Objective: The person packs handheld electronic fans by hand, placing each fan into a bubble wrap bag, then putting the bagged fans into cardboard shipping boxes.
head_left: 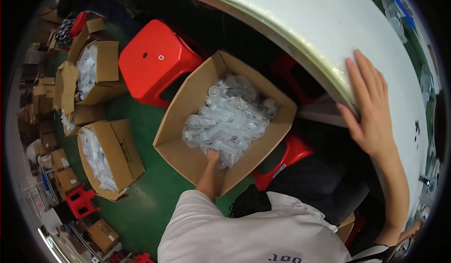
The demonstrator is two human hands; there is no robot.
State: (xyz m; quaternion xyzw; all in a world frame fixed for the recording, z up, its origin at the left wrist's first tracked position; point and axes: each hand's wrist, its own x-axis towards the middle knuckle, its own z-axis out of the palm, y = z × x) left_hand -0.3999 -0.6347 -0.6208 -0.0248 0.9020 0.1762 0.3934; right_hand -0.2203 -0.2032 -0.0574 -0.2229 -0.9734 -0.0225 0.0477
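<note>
The left hand (213, 156) reaches over the near wall of a cardboard box (181, 119), its fingers hidden among bagged clear plastic pieces (230, 115); whether they pinch one, I cannot tell. The pieces lie at and beyond the fingers, jumbled, their long axes pointing various ways. The right hand (369, 105), thumb splayed, rests on a white table (300, 14). A red stool (152, 56) stands just beside the box; another open box (128, 152) sits farther left.

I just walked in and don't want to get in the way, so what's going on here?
A person's left hand reaches into an open cardboard box, among clear plastic packets; whether it grips one is hidden. The right hand rests at the edge of the white table. A red stool stands beside the box.
</note>
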